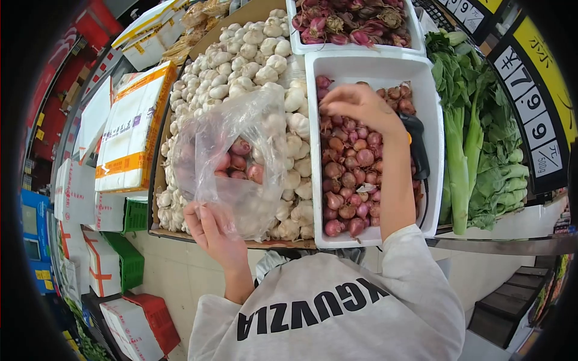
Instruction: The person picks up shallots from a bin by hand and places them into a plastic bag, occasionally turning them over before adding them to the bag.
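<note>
Bagged shallots (238, 162) beside a full foam box

The clear plastic bag (265, 129) rests on a heap of garlic (247, 66), with several shallots showing inside. The left hand (212, 231) grips the bag's near edge between thumb and fingers. The garlic fills a cardboard-sided bin (155, 207).

Just to its right stands the white foam box (432, 114), holding many loose shallots (349, 177); its bare white floor shows at the far end. The right hand (355, 107) is over these, fingers curled downward; whether it has hold of one cannot be told. A black object (415, 141) lies along the box's right side, partly hidden by the forearm.

Beyond, a second foam box (416, 30) contains darker, purplish onions (355, 21). Leafy greens (475, 132) lie on the right, next to the shallot box.
</note>
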Tool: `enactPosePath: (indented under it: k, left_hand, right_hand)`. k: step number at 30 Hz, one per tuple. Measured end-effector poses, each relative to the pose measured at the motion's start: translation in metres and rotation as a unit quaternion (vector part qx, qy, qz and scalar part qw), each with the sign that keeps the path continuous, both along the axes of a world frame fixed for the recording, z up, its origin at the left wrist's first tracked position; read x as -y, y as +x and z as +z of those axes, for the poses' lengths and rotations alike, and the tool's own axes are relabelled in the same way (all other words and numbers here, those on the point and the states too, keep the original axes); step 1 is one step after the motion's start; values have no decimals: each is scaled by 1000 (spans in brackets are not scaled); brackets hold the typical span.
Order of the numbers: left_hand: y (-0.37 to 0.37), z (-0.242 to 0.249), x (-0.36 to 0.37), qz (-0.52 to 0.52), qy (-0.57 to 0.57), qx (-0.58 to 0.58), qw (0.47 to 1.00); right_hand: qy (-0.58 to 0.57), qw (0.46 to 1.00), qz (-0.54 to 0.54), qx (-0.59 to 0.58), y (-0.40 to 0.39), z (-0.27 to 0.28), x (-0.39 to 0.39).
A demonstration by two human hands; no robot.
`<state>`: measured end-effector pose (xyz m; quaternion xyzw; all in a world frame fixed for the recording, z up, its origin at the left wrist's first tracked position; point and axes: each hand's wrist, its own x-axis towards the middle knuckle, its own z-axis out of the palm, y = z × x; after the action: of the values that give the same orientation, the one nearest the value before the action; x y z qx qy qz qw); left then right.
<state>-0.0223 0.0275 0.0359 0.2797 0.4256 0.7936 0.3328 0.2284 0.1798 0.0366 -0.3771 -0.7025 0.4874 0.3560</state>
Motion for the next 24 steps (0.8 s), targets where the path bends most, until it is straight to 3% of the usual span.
enactPosePath:
  k: [2, 6, 8, 12, 18, 20, 21, 24]
  left_hand:
    - [0, 0, -2, -13, 18, 0, 1000]
    - [-3, 0, 0, -44, 42, -9, 998]
    - [-3, 0, 2, -30, 31, -6, 999]
    - [-13, -13, 6, -57, 45, -22, 997]
    - [-9, -9, 6, -39, 34, -23, 998]
    - [-10, -11, 6, -50, 30, -19, 998]
    - [-11, -11, 7, -64, 26, -16, 998]
    - [-9, -11, 7, -76, 28, -45, 996]
  right_hand:
    - [52, 981, -164, 94, 23, -15, -10]
    - [103, 941, -280, 163, 37, -55, -28]
    - [187, 862, -393, 259, 38, -66, -31]
    - [173, 852, -420, 259, 43, -85, -37]
    - [268, 830, -423, 244, 29, -90, -44]
    - [360, 824, -325, 295, 19, -88, -47]
    - [329, 858, -282, 278, 10, -84, -44]
    - [331, 836, -273, 343, -3, -102, -42]
